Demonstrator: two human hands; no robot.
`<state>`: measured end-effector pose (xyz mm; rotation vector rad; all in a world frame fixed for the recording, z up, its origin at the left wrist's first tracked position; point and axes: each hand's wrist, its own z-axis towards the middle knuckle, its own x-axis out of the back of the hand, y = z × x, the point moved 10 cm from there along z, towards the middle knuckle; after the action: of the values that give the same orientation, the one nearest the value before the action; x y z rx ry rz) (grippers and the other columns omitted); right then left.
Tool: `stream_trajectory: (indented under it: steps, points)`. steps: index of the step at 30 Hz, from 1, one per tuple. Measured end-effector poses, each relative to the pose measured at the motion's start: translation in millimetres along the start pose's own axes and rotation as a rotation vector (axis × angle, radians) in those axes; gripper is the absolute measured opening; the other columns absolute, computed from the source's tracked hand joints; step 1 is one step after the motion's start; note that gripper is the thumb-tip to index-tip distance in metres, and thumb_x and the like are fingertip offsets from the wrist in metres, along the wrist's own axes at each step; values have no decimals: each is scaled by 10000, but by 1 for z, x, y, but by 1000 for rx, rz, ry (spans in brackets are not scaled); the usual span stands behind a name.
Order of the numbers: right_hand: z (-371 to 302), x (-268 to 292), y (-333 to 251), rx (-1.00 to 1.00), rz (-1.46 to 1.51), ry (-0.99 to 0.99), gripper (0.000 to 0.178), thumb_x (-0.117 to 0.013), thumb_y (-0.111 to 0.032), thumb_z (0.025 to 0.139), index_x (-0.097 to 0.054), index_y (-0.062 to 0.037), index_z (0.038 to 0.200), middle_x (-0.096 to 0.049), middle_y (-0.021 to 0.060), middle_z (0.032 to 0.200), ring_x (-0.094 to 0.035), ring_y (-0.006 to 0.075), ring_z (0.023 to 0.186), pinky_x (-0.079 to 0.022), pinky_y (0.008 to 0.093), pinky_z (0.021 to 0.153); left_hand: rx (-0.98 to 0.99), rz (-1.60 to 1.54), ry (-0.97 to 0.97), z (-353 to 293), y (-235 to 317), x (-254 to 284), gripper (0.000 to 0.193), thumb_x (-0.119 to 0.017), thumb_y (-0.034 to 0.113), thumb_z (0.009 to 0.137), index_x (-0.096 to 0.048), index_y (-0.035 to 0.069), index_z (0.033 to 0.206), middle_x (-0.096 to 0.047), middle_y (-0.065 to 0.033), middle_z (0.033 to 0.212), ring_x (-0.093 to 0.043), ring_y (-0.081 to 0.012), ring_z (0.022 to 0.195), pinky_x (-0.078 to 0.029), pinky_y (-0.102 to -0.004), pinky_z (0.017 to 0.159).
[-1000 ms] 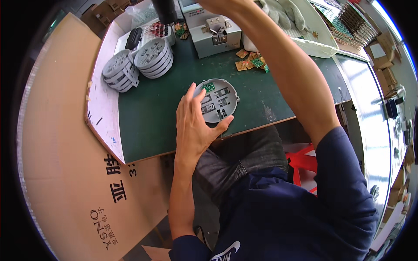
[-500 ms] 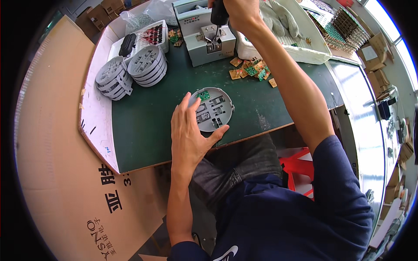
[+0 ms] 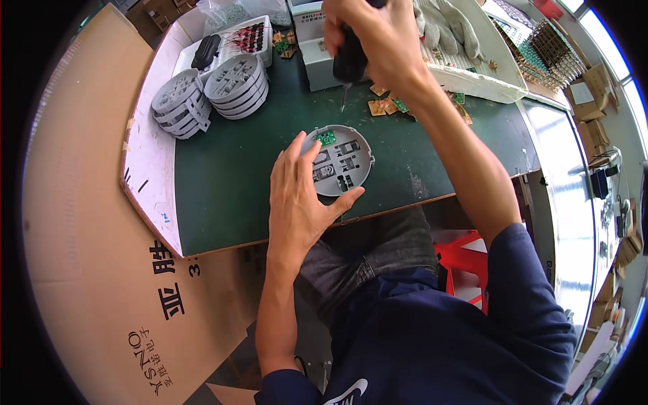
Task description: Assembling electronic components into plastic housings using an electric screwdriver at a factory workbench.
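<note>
A round grey plastic housing (image 3: 359,178) lies on the bench near its front edge. My left hand (image 3: 297,185) spans it, fingers along the left side and thumb at the lower rim. Beside my fingertips, a small green circuit board (image 3: 325,138) sits in the upper part of the housing. My right hand (image 3: 388,50) is wrapped round a black electric screwdriver (image 3: 349,59). Its thin bit points down, above the far side of the housing and apart from it. Whether a screw sits on the bit is too small to tell.
A grey screw feeder (image 3: 322,66) stands behind the screwdriver. Small circuit boards (image 3: 383,106) lie to its right, by a white foam tray (image 3: 486,86) with gloves (image 3: 445,30). Stacked grey housings (image 3: 237,88) and a white tray of red-black wired parts (image 3: 246,40) stand far left.
My right hand has brought the screwdriver away from the screw feeder, nearer to me and toward the housing. My left hand stays on the housing. The whole view has shifted slightly.
</note>
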<state>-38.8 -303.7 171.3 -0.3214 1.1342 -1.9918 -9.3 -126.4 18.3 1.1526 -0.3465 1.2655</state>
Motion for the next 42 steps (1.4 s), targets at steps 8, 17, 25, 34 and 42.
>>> stream_trajectory:
  steps: [8, 17, 25, 34, 42]
  points:
    - [-30, -24, 10, -82, 38, -107, 296, -697, -157, 970, -588, 16, 1185, -577, 1, 660, -528, 78, 491, -424, 248, 448, -4, 15, 0, 1, 0, 0, 872, -840, 542, 788, -499, 35, 1410, -465, -167, 1528, -469, -380, 1375, -392, -499, 1149]
    - [-34, -33, 18, -106, 45, -126, 267, -705, -165, 976, -588, 3, 1147, -588, 5, 668, -518, 75, 490, -407, 252, 446, -14, 8, 7, 0, 2, 0, 874, -848, 529, 781, -491, 42, 1413, -467, -166, 1524, -468, -385, 1375, -394, -501, 1148]
    - [-35, -41, 28, -144, 50, -248, 350, -756, -250, 947, -568, -8, 1116, -603, 11, 700, -552, 74, 538, -439, 254, 477, -6, 12, -5, -1, 1, -1, 876, -846, 531, 783, -487, 39, 1413, -465, -175, 1525, -463, -385, 1383, -392, -506, 1149]
    - [-30, -41, 38, -77, -117, -244, 345, -816, -263, 838, -654, 11, 971, -666, 59, 709, -651, 109, 591, -523, 284, 539, -32, 16, 4, 4, 4, 1, 849, -855, 498, 780, -503, 37, 1400, -479, -183, 1516, -472, -389, 1375, -397, -506, 1143]
    - [-29, -41, 36, -90, -58, -186, 387, -822, -240, 872, -598, -7, 1085, -621, 9, 674, -602, 79, 554, -467, 250, 506, -29, 38, 8, 3, 6, 2, 819, -853, 472, 791, -515, 27, 1390, -495, -200, 1504, -486, -392, 1365, -397, -505, 1137]
